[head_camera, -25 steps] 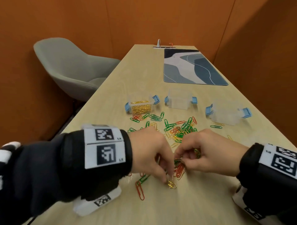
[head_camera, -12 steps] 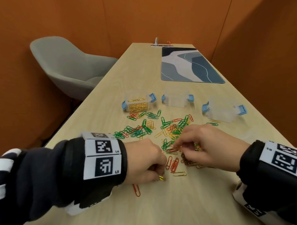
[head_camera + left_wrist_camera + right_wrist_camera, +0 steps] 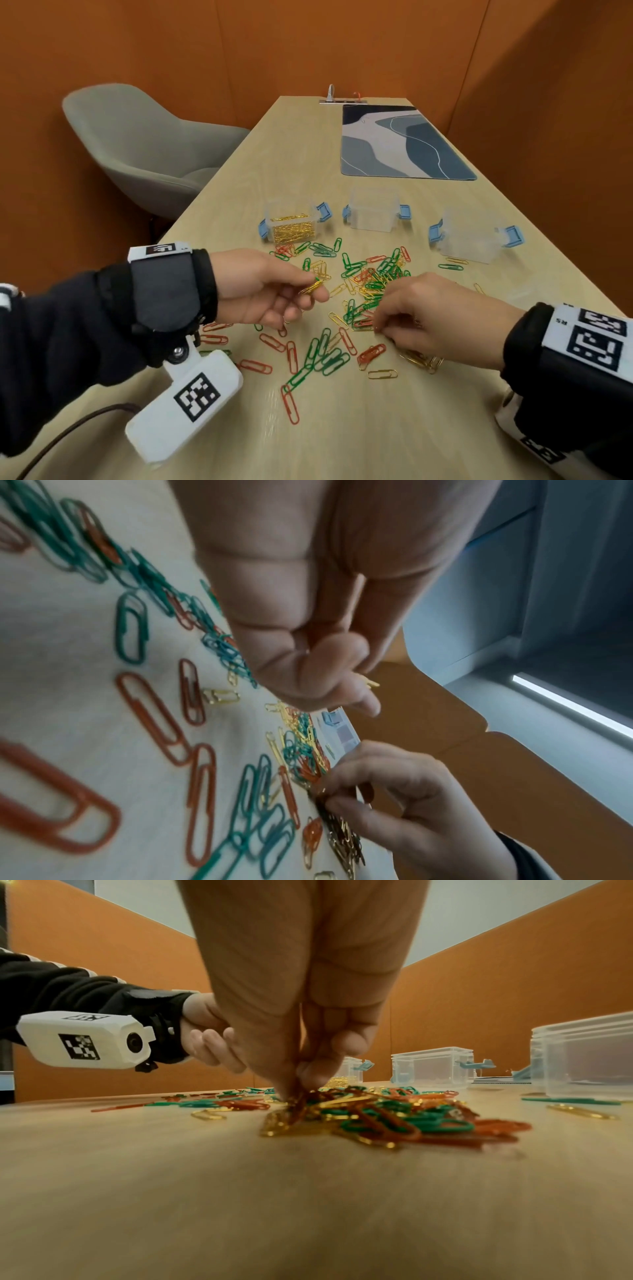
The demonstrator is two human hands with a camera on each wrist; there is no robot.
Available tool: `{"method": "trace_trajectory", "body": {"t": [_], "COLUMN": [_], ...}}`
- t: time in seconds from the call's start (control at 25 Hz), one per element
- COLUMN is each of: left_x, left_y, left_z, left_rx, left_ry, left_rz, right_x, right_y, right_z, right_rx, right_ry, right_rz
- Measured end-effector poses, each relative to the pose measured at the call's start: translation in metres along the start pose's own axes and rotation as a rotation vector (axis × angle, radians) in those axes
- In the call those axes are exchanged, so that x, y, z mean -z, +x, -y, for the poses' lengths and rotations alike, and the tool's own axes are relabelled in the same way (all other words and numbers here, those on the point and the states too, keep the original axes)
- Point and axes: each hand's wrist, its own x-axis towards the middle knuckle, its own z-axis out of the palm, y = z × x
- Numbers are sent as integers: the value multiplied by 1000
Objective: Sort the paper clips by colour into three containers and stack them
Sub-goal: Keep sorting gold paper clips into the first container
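Note:
Green, red and gold paper clips (image 3: 366, 291) lie scattered on the wooden table (image 3: 342, 428). My left hand (image 3: 308, 291) is lifted off the table and pinches a few gold clips (image 3: 311, 287) between thumb and fingers; their tip shows in the left wrist view (image 3: 371, 683). My right hand (image 3: 380, 325) is down in the pile, fingertips pinching at gold clips (image 3: 291, 1104) on the table. Three clear containers with blue latches stand behind the pile: the left one (image 3: 294, 224) holds gold clips, the middle one (image 3: 375, 214) and the right one (image 3: 474, 240) look empty.
A blue-grey patterned mat (image 3: 397, 144) lies at the table's far end, by a small power strip (image 3: 342, 101). A grey chair (image 3: 137, 147) stands to the left of the table. Orange walls close in all around.
My left hand has risen from the table near its front and moved forward with gold clips pinched in it. The right hand has stayed in the pile, still picking.

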Motion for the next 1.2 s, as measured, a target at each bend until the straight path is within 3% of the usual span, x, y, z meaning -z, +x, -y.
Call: {"method": "trace_trajectory", "body": {"t": [0.16, 0.28, 0.36, 0.48, 0.84, 0.96, 1.08, 1.2], "left_x": [-10, -21, -27, -37, -35, -36, -32, -24], "left_y": [14, 17, 17, 21, 21, 22, 22, 18], "left_z": [-3, -4, -6, -7, -4, -1, 0, -2], "left_rx": [-16, -76, -103, -110, -103, -47, 8, 106], "left_ry": [17, 639, 1045, 1308, 1286, 1283, 1278, 1054], "left_rz": [-107, -287, -327, -299, -366, -337, -286, -267], "right_x": [2, 4, 3, 3, 1, 0, -2, -2], "right_y": [-4, -7, -6, -5, -5, 0, 1, 0], "right_z": [2, 9, 10, 9, 12, 8, 7, 6], "right_rx": [-38, -19, -11, -58, -2, -20, -21, -20], "right_ry": [82, 131, 99, 83, 57, 49, 27, 23], "right_rz": [-127, -32, 24, 68, 116, 54, 81, 75]}}
